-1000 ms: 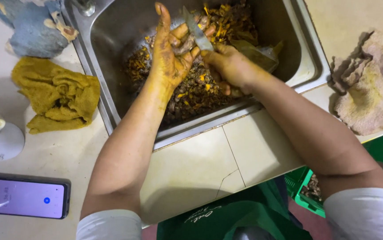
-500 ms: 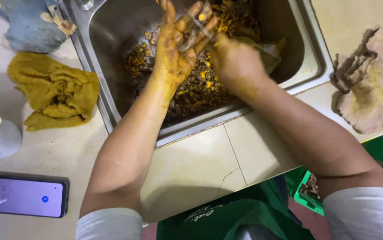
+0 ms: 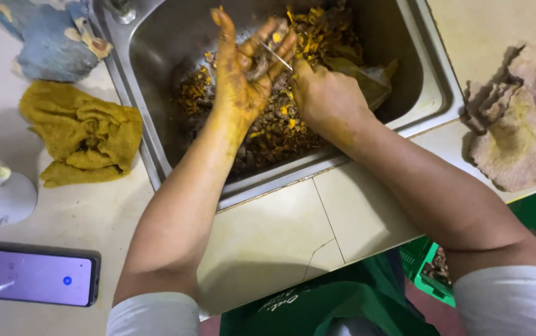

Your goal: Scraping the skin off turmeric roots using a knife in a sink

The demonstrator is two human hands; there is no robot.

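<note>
While L hand (image 3: 243, 74) grips a root piece (image 3: 260, 62) over sink (image 3: 442, 93), R hand (image 3: 327, 99) clenches knife (image 3: 277, 56); peel heap (image 3: 268, 134) covers sink bottom, much root left.

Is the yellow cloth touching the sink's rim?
Apart. The head view shows a strip of bare counter between the yellow cloth and the sink rim, along the cloth's right edge.

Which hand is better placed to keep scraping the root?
Right. The right hand holds the knife with its blade against the root, which the left hand cradles in stained fingers over the sink. The left looks fully occupied steadying it.
</note>
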